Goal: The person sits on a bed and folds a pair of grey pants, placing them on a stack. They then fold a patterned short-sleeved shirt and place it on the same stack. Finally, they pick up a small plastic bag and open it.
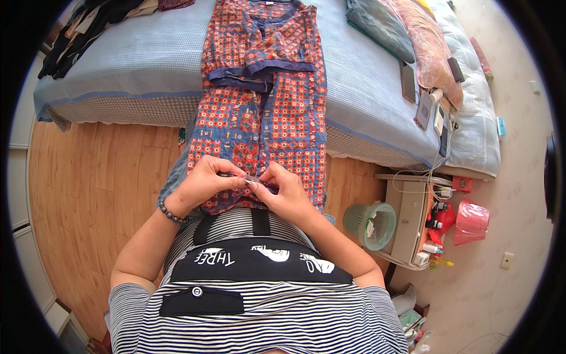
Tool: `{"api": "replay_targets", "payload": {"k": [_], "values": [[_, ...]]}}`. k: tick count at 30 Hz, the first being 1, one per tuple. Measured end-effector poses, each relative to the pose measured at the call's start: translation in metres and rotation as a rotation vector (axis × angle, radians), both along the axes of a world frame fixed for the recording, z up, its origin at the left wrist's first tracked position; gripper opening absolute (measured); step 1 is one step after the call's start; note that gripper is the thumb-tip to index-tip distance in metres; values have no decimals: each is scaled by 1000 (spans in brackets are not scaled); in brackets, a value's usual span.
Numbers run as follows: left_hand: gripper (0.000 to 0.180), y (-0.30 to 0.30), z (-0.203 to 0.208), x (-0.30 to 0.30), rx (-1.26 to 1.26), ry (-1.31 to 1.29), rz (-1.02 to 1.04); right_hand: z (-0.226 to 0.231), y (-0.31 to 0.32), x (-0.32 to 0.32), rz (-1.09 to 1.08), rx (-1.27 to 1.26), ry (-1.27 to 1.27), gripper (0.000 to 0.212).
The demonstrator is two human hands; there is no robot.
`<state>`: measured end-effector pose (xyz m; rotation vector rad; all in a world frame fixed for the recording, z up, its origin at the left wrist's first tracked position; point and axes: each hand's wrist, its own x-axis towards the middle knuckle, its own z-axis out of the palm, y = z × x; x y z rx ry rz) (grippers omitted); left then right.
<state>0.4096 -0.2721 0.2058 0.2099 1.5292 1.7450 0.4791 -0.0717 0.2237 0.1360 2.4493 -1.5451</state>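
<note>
A red and blue patterned garment [293, 121] with dark navy trim stretches from the bed down over my lap. Its near edge is gathered between my two hands. My left hand [206, 184], with a dark bead bracelet [168, 213] at the wrist, is closed in a pinch on the cloth. Close beside it, my right hand [288, 190] also pinches the garment, fingertips nearly meeting the left ones. A small pale bit shows between the fingertips, too small to make out. The fingers hide part of the dark edge there.
The bed [141, 68] has a blue checked cover, with dark clothes [88, 38] at far left and folded jeans [380, 26] at right. Several phones and cables lie at its right edge. A green wastebasket [377, 227] stands by a small cabinet [405, 219] and a red lampshade [471, 221].
</note>
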Motion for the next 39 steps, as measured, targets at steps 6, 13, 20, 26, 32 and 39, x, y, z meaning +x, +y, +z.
{"api": "replay_targets", "payload": {"k": [6,13,20,26,32,39], "values": [[12,-1,0,0,4,26,-4,-6,-2,0,-16,-47,12,28],[12,-1,2,1,8,34,-12,-12,-2,0,-28,-50,42,28],[12,-3,-6,1,-1,78,-13,-5,-2,-1,40,3,59,25],[13,-2,5,1,-63,127,-33,7,-10,-6,88,123,144,25],[10,-1,8,2,-80,127,-30,3,-11,-8,81,106,157,24],[14,-4,-1,1,-83,143,-35,2,-14,-9,47,46,94,24]]}}
